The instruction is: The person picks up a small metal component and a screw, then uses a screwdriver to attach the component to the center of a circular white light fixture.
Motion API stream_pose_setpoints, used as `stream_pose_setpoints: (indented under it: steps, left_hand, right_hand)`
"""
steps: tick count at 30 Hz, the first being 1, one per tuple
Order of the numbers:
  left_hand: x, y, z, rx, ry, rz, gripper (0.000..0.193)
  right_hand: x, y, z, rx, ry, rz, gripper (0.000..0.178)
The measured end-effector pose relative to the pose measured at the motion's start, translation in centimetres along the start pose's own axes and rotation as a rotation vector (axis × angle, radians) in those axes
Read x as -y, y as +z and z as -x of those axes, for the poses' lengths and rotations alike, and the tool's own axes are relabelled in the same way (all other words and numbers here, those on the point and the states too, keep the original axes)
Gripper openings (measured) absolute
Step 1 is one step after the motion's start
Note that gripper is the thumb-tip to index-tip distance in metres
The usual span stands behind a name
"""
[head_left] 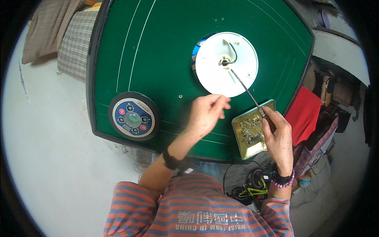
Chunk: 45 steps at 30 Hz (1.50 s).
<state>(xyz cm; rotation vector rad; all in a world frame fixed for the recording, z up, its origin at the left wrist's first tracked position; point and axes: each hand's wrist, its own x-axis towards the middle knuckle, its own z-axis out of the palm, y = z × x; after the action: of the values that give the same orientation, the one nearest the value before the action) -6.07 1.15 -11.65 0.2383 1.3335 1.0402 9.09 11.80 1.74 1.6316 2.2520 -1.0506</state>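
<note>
A long dark screwdriver point(246, 90) is in my right hand point(278, 136), whose fingers wrap its handle. Its shaft slants up and left, with the tip near the centre of a round white plastic housing point(213, 81). A short black cable point(235, 53) curves out of the housing's middle, beside small brass-coloured fittings. My left hand point(206, 113) hovers at the housing's lower edge with its fingers curled in; anything between them is too small to make out. Under my right hand lies a gold-coloured tin tray point(245, 151) holding many small metal screws or parts point(251, 128).
The green felt table point(169, 43) has a dark raised rim. A round control panel point(134, 117) with buttons sits at its near left. One tiny pale piece point(180, 96) lies on the felt. Red cloth point(304, 114) is beyond the right edge; cushions point(73, 47) stand at the left.
</note>
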Motion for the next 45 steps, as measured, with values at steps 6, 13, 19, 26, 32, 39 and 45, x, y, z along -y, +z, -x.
stream_pose_setpoints:
  steps: [6, 13, 19, 26, 32, 39, 45]
  left_hand:
    - [-0.4, 4.4, -3.2, 0.220, -0.154, 0.434, 0.039]
    - [0.0, 5.2, -4.4, 0.208, -0.221, 0.654, 0.034]
    - [0.2, 5.4, -4.4, 0.206, -0.221, 0.731, 0.032]
    - [0.0, 5.4, -4.5, 0.224, -0.217, 0.751, 0.032]
    - [0.0, 5.4, -4.6, 0.228, -0.216, 0.758, 0.032]
    - [0.0, 5.3, -5.0, 0.242, -0.223, 0.867, 0.029]
    - [-0.6, 5.0, -5.3, 0.258, -0.212, 1.080, 0.025]
  right_hand:
    - [0.2, 0.0, -0.4, 0.003, -0.027, 0.036, 0.029]
    - [0.6, 0.0, -0.8, 0.022, 0.007, 0.065, 0.029]
    - [1.2, -0.3, -1.0, 0.036, -0.010, 0.098, 0.028]
    - [2.1, -0.4, -0.9, 0.022, -0.003, 0.103, 0.027]
    - [2.0, -0.5, -1.2, 0.028, -0.051, 0.152, 0.027]
    - [3.3, -1.5, -1.5, 0.068, -0.041, 0.130, 0.032]
    - [4.0, -2.3, -1.3, -0.103, -0.064, -0.155, 0.035]
